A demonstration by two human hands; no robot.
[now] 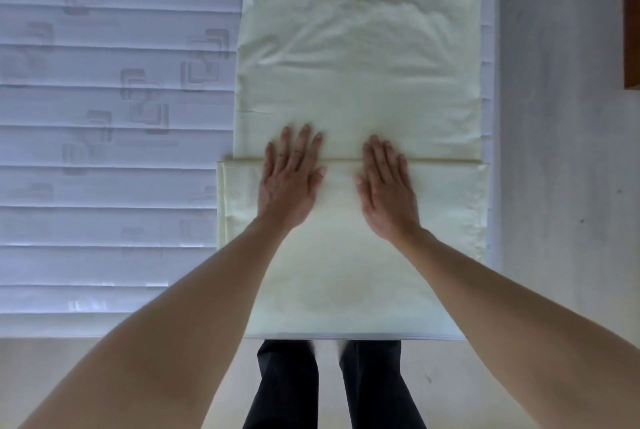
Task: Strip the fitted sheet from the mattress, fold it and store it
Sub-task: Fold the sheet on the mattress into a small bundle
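Note:
The pale yellow fitted sheet point(360, 57) lies folded into a long strip on the bare white quilted mattress point(114, 109), near its right corner. The strip's near part is doubled over, with a straight fold edge running across it. My left hand point(291, 179) lies flat on that edge, fingers straight and spread. My right hand point(388, 186) lies flat beside it on the same edge, a short gap between the two thumbs. Both palms press down on the fabric.
The mattress edge runs along the bottom, right in front of my dark-trousered legs point(332, 387) on a light floor. Grey floor point(561, 151) lies to the right of the mattress. A brown wooden piece of furniture point(632, 12) shows at the upper right edge.

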